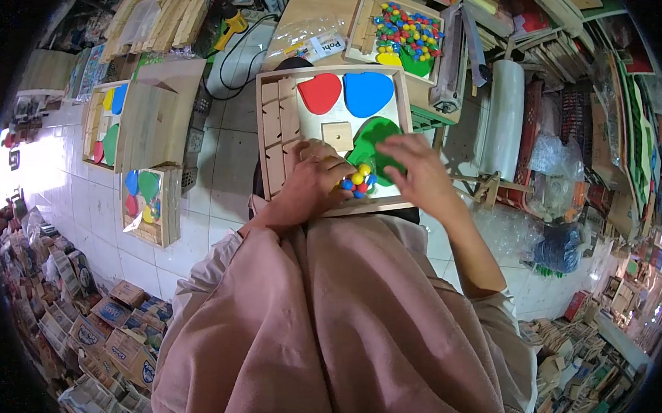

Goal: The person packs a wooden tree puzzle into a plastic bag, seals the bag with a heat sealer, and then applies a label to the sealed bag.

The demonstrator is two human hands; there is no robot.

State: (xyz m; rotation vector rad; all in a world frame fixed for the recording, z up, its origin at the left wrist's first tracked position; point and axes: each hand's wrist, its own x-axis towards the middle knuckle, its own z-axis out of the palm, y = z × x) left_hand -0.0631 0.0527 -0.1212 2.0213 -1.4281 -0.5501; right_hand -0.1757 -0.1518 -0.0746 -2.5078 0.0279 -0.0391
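On my lap rests a shallow wooden tray [413, 107]. Inside it lie a red shape [320, 93], a blue shape [368, 93], a green shape [377, 135] and a square wooden block [338, 137] with a small hole. Slotted wooden strips [270, 123] line its left side. My left hand [314, 180] is closed at a small clear bag of coloured balls [359, 180], low in the tray; its fingertips are partly hidden. Above the green shape, my right hand [415, 166] has its fingers bent and apart, with nothing visible in them.
Ahead, another wooden tray [358, 41] of coloured balls stands on a table beside a plastic packet [323, 45]. More filled trays [170, 207] are stacked at left. A yellow power tool [232, 26] and its cable lie beyond them. A plastic-film roll [503, 114] stands at right.
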